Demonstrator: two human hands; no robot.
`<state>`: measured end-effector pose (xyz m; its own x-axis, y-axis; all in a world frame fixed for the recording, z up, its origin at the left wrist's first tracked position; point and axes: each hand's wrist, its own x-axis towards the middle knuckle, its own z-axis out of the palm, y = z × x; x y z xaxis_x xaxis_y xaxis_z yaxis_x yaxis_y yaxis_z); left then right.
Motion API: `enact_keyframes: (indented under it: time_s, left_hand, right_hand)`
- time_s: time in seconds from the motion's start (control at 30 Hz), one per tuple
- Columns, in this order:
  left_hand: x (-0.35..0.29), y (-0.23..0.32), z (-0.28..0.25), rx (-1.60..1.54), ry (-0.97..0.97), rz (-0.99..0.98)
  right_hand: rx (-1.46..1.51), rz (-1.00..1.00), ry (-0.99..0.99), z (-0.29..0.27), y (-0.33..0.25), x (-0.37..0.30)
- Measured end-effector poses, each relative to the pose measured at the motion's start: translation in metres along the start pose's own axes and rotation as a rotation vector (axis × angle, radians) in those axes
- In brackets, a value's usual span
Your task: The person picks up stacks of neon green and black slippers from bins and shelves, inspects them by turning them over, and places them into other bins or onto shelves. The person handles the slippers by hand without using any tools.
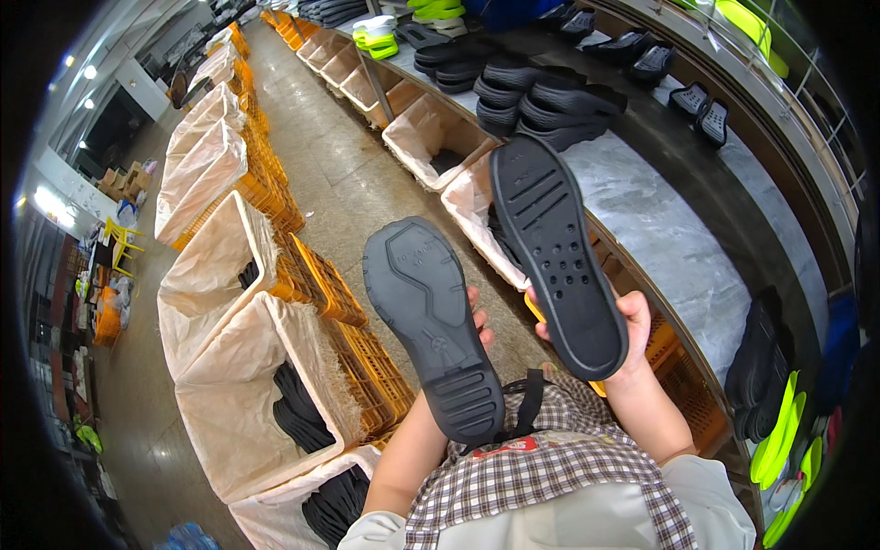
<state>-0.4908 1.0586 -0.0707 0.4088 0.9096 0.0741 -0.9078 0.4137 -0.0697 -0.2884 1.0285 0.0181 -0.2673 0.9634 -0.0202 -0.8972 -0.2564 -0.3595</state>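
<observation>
My left hand (479, 319) grips a dark grey shoe sole (431, 321) from behind, its ridged tread side toward me. Only the fingertips show at the sole's right edge. In my right hand (631, 330) is a black shoe sole (556, 247), held by its heel end with the thumb side at the right edge. Its upper face is toward me, with slots near the toe and small round holes in the middle. The two soles are held up side by side, apart from each other.
Lined orange crates (266, 367) with black soles inside stand in a row on the left. Another lined crate (431, 137) sits beside the workbench on the right. Stacked black soles (550, 96) lie on the bench (660, 202), with black and neon yellow soles (779, 440) near its close end.
</observation>
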Motion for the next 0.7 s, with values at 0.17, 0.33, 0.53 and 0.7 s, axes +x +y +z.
enact_keyframes:
  time_s: [0.17,0.33,0.53,0.7]
  left_hand:
    - [-0.002,0.001,-0.003,0.034,0.020,-0.009]
    - [0.008,-0.003,-0.010,0.638,0.266,0.082]
    - [0.019,-0.012,-0.008,1.084,0.313,0.288]
    - [0.025,-0.012,-0.001,0.335,0.156,-0.171]
  right_hand:
    - [-0.100,-0.019,-0.019,0.001,0.004,-0.006]
    - [-0.694,-0.044,0.060,-0.007,0.016,-0.011]
    - [-1.257,0.045,0.051,-0.023,0.039,-0.014]
    - [-0.677,0.004,0.157,-0.031,0.012,-0.019]
